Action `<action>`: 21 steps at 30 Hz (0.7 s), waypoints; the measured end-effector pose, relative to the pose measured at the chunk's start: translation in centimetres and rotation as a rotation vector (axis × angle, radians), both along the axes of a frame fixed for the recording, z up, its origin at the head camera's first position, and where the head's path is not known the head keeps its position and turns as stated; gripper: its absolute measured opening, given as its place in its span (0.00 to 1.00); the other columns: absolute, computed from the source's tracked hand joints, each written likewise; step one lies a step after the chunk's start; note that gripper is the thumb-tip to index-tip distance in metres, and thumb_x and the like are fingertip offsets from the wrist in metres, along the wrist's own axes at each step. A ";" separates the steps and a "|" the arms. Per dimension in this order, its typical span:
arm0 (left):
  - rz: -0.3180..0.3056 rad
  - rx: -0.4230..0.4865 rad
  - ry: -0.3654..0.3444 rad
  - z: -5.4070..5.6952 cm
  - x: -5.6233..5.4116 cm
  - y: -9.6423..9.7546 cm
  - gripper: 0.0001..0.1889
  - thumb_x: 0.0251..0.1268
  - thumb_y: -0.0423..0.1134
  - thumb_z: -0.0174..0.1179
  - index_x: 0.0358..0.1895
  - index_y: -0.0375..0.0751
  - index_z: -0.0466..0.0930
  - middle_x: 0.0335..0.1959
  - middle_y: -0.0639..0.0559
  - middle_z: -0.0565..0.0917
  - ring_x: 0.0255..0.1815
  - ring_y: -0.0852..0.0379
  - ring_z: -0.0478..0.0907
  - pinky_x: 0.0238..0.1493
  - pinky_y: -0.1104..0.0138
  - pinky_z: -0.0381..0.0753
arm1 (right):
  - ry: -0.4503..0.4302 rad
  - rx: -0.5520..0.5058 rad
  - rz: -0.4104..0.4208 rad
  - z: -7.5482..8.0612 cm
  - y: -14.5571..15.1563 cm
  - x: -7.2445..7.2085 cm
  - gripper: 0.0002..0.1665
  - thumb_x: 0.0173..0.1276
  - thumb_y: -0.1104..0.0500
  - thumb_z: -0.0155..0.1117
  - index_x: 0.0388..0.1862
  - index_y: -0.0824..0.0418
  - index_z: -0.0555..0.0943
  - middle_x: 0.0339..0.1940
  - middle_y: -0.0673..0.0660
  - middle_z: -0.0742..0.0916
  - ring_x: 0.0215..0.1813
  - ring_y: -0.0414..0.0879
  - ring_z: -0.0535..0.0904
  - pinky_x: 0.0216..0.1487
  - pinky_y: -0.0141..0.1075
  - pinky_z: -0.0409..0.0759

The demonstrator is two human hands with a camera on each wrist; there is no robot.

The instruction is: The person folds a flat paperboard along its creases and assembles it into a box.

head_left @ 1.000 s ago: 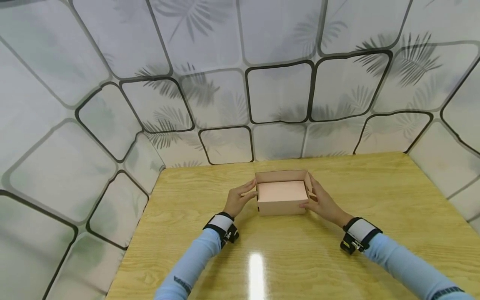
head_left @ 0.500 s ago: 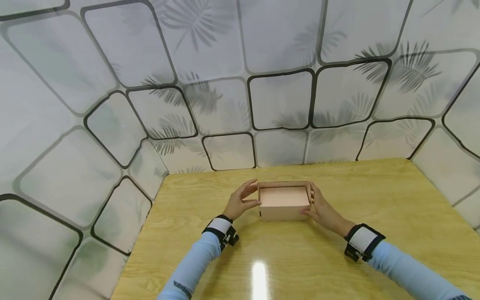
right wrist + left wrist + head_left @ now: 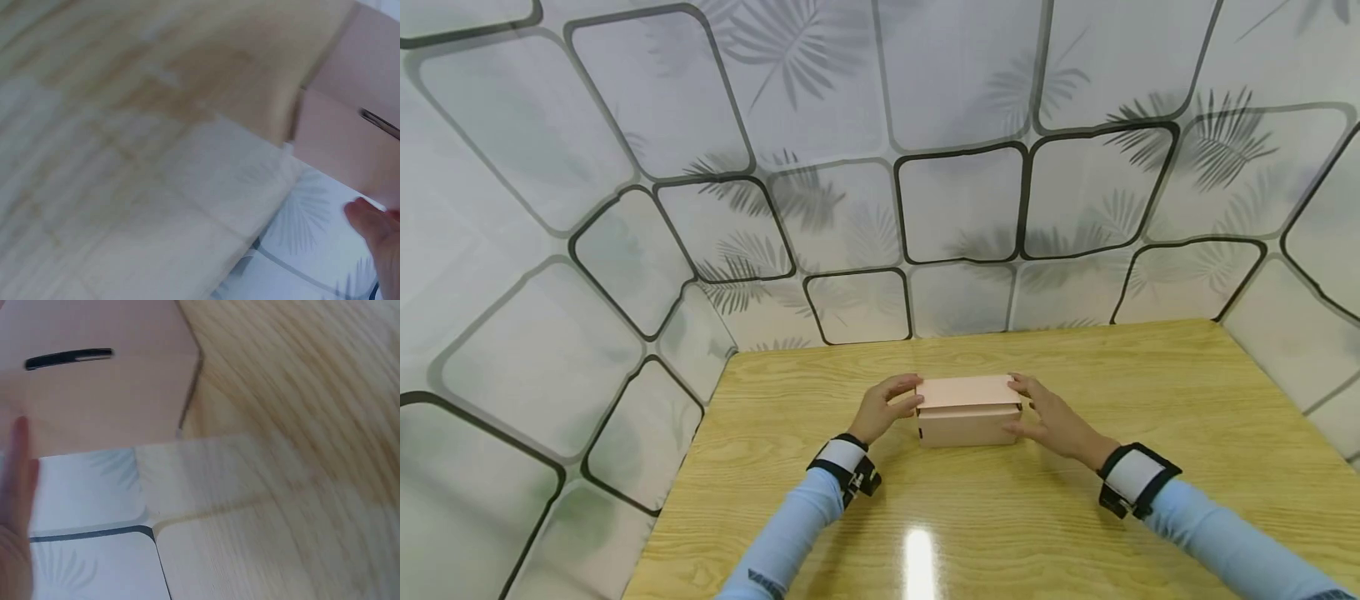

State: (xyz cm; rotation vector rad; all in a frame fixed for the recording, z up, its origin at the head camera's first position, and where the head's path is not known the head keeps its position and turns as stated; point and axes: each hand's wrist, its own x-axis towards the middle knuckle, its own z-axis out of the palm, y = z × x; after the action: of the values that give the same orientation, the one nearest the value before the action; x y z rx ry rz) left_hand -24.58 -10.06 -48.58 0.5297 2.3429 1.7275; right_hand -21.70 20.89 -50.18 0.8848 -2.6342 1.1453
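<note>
A small pinkish cardboard box [image 3: 967, 429] stands on the wooden table, its long front wall toward me. Its lid [image 3: 966, 391] is tilted down over the top, and a narrow gap shows under its front edge. At the left end is my left hand [image 3: 877, 410], fingers fairly straight and fingertips at the lid's corner. My right hand [image 3: 1060, 421] spreads around the right end, fingertips by the lid's corner and thumb by the front wall. In the left wrist view a finger [image 3: 19, 469] overlaps the slotted cardboard; in the right wrist view fingertips [image 3: 362, 215] are close to its edge.
The yellowish wooden table [image 3: 1037, 533] extends around the box, with a bright light reflection in front. Behind and to the left hangs pale cloth [image 3: 850, 208] with dark outlines and leaf prints. Both wrists wear black-and-white camera straps [image 3: 841, 457].
The lid has come forward and down over the box, whose interior was visible before. My right hand has loosened from the box's right side and shifted slightly right. The view has tilted up a little.
</note>
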 end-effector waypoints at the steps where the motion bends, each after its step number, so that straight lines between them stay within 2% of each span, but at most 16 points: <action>1: 0.018 -0.012 -0.072 -0.1 -0.1 0.0 0.25 0.70 0.38 0.58 0.66 0.30 0.68 0.69 0.31 0.66 0.65 0.36 0.71 0.50 0.57 0.84 | -0.104 -0.035 -0.017 0.4 0.0 0.0 0.28 0.72 0.56 0.59 0.61 0.71 0.63 0.68 0.77 0.67 0.64 0.73 0.69 0.57 0.62 0.73; 3: 0.040 -0.027 -0.200 -0.1 -0.2 -0.1 0.30 0.71 0.44 0.56 0.71 0.33 0.63 0.69 0.32 0.67 0.63 0.36 0.73 0.51 0.55 0.83 | -0.282 -0.138 -0.030 1.2 -0.1 -0.2 0.26 0.76 0.54 0.53 0.61 0.70 0.63 0.70 0.76 0.65 0.67 0.74 0.66 0.60 0.62 0.72; 4: 0.042 -0.042 -0.237 -0.2 -0.2 -0.1 0.31 0.71 0.46 0.56 0.71 0.33 0.62 0.68 0.32 0.68 0.62 0.36 0.74 0.51 0.55 0.83 | -0.362 -0.190 -0.029 1.4 -0.1 -0.4 0.26 0.77 0.53 0.51 0.63 0.70 0.61 0.71 0.76 0.63 0.69 0.74 0.63 0.61 0.62 0.71; 6: 0.021 -0.070 -0.266 -0.3 -0.2 -0.1 0.32 0.72 0.47 0.54 0.71 0.31 0.62 0.66 0.32 0.71 0.59 0.38 0.77 0.52 0.56 0.83 | -0.510 -0.282 -0.037 1.7 -0.1 -0.6 0.31 0.76 0.53 0.51 0.69 0.68 0.56 0.73 0.75 0.59 0.72 0.72 0.57 0.63 0.62 0.69; 8: -0.001 -0.074 -0.258 -0.5 -0.1 0.0 0.30 0.73 0.46 0.53 0.70 0.29 0.63 0.63 0.32 0.74 0.57 0.39 0.78 0.52 0.56 0.82 | -0.629 -0.364 -0.033 1.8 0.1 -0.8 0.39 0.76 0.54 0.53 0.75 0.67 0.47 0.75 0.76 0.53 0.75 0.72 0.50 0.66 0.63 0.66; 11: -0.006 -0.070 -0.221 -0.7 0.1 0.1 0.30 0.72 0.43 0.55 0.70 0.28 0.62 0.64 0.31 0.73 0.56 0.39 0.79 0.53 0.56 0.82 | -0.720 -0.424 -0.028 1.9 0.3 -1.0 0.45 0.75 0.57 0.55 0.78 0.66 0.40 0.76 0.76 0.49 0.76 0.71 0.45 0.68 0.63 0.62; 16: 0.003 -0.086 -0.226 -0.2 0.2 0.1 0.31 0.72 0.43 0.55 0.72 0.31 0.59 0.65 0.30 0.72 0.56 0.38 0.79 0.53 0.53 0.82 | -0.794 -0.407 -0.012 2.6 0.1 -1.3 0.46 0.75 0.57 0.55 0.78 0.70 0.40 0.76 0.78 0.48 0.76 0.71 0.46 0.69 0.60 0.62; 21: -0.060 -0.112 -0.355 0.9 0.3 0.1 0.33 0.75 0.45 0.50 0.76 0.38 0.51 0.66 0.30 0.70 0.58 0.34 0.77 0.58 0.45 0.76 | -1.005 -0.414 0.014 3.4 -0.1 -1.9 0.45 0.76 0.60 0.50 0.75 0.76 0.35 0.74 0.81 0.48 0.73 0.73 0.54 0.67 0.52 0.70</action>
State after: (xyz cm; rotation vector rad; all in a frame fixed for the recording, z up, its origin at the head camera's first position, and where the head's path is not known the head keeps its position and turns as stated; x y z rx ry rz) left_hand -24.28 -9.94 -47.63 0.2471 2.1320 1.5088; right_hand -23.55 20.78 -46.76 0.2451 -2.7804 2.5210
